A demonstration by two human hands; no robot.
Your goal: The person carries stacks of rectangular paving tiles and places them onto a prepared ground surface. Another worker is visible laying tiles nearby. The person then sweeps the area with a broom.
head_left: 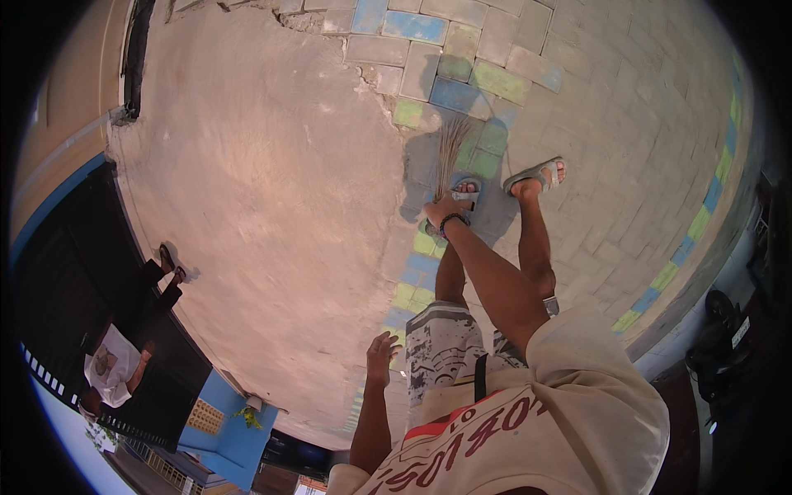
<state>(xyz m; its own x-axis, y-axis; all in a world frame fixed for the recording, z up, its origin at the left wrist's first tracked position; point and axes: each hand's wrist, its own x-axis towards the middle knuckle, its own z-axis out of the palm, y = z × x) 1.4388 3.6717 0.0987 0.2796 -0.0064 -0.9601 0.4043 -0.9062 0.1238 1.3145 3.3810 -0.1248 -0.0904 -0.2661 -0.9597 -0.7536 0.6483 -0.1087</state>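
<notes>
A stick broom [453, 148] with thin brown bristles is gripped near its bound end by my right hand [444, 211], which has a dark bracelet at the wrist. The bristles fan out ahead of my feet, over the painted paving blocks. My left hand [382, 358] hangs at my side, holding nothing, its fingers apart and loosely bent. One sandal [468, 198] shows partly behind my right hand; the other sandal [535, 175] stands farther right on the paving.
Smooth concrete [272, 198] spreads to the left and meets grey paving blocks [610, 165] along a broken edge. A person [115, 363] stands by a dark gate [58, 272] at the left. A parked motorcycle [730, 346] is at the right. A potted plant [249, 415] sits lower left.
</notes>
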